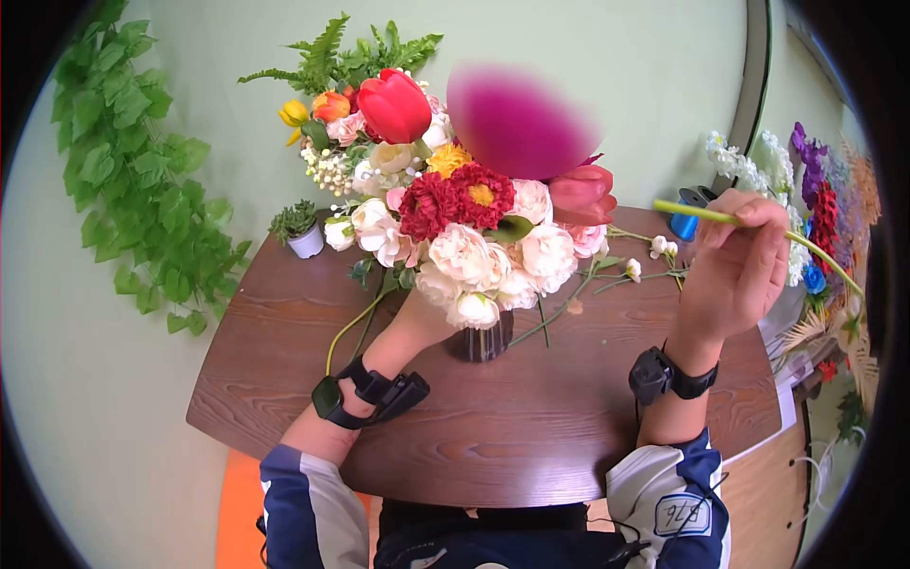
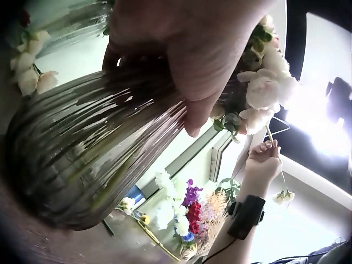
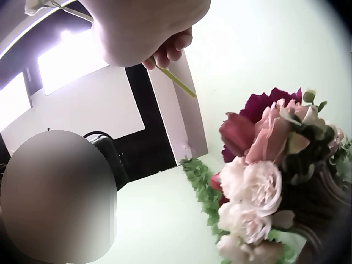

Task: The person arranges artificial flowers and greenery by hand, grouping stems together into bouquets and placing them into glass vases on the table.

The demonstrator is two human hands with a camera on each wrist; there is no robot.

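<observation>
A ribbed glass vase (image 1: pixel 481 343) stands on the table, filled with a full bouquet of pale roses (image 1: pixel 464 256), dark red blooms, tulips (image 1: pixel 394 106) and a fern. My left hand (image 2: pixel 187 44) grips the vase near its neck; in the head view, flowers partly cover that hand. Stems show through the glass (image 2: pixel 110 176). Raised to the right of the bouquet, my right hand (image 1: pixel 737 270) pinches a green stem (image 1: pixel 697 211), its bare end pointing toward the flowers. A white flower (image 2: pixel 283 196) hangs at the stem's other end.
Loose stems with small white blooms (image 1: pixel 633 269) lie behind the vase, near a blue spool (image 1: pixel 682 226). A potted succulent (image 1: pixel 301 232) sits at the table's (image 1: pixel 531 427) back left. Leafy vines (image 1: pixel 133 180) hang on the left wall; more flowers (image 1: pixel 823 209) stand at the right.
</observation>
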